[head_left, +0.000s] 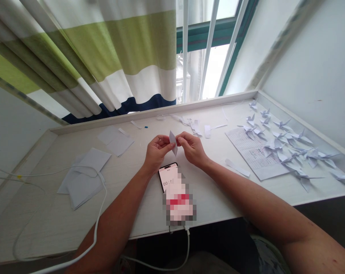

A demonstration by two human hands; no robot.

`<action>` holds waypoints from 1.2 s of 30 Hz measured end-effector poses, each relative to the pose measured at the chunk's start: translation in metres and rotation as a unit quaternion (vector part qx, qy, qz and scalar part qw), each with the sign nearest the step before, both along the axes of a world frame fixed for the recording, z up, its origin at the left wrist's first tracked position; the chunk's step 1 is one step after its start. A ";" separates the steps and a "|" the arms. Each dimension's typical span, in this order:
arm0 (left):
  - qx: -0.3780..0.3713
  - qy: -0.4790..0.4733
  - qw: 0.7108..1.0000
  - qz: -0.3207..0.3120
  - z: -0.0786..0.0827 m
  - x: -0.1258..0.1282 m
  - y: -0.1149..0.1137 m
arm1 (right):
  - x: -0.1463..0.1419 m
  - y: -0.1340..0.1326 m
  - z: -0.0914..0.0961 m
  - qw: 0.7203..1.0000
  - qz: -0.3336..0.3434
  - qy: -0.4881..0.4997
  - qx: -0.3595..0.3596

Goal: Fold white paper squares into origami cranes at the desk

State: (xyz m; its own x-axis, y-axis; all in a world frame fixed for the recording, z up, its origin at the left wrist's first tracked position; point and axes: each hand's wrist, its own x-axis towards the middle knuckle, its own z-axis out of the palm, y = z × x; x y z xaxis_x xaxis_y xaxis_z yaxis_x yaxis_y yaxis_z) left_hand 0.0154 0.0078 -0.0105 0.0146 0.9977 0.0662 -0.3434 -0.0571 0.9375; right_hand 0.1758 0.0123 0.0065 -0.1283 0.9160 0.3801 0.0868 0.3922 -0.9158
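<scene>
My left hand (158,152) and my right hand (192,149) meet above the white desk (215,205), pinching a small folded piece of white paper (173,142) between their fingertips. Below the hands lies a smartphone (168,177) showing a timer-like display, its lower part pixelated. To the right, several white origami cranes (289,146) lie scattered, partly over a printed sheet (254,154). Loose white paper squares (85,177) sit left of my left arm.
White paper strips (195,127) lie along the desk's back. A white cable (99,213) runs across the left side, and another leads down from the phone. A raised ledge (149,112) edges the desk, below a striped curtain (118,53) and a window (209,49).
</scene>
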 end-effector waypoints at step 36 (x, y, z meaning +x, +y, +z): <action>0.071 0.078 0.992 0.066 0.002 -0.003 0.002 | 0.002 0.011 -0.011 0.988 0.045 0.112 -0.095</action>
